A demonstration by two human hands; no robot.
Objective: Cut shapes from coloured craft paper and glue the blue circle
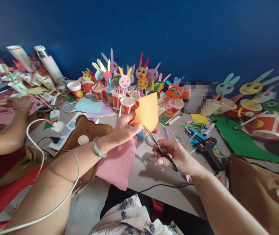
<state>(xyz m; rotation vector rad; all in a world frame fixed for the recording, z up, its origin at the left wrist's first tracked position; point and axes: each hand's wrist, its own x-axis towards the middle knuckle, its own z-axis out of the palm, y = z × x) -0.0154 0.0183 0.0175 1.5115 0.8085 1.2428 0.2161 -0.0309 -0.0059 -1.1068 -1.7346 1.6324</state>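
Observation:
Pinched in my left hand (pixel 124 130) is a sheet of orange paper (pixel 147 109), held up above the table. My right hand (pixel 176 156) grips a pair of black-handled scissors (pixel 163 153), fingers around the handles. The blades point up and left and meet the lower edge of the orange paper; whether they are closed there I cannot tell. Below my left wrist lies a pink sheet (pixel 119 166). Behind the orange paper stand paper cups (pixel 127 105) with rabbit-faced paper figures (pixel 125 81) on them.
A power strip (pixel 66 130) and brown bag (pixel 80 133) lie left, another brown bag (pixel 259 186) right. A black glue gun (pixel 210 153) rests beside green paper (pixel 242 140). A white cable (pixel 73 182) crosses my left arm. A co-worker's hands (pixel 22 102) are far left.

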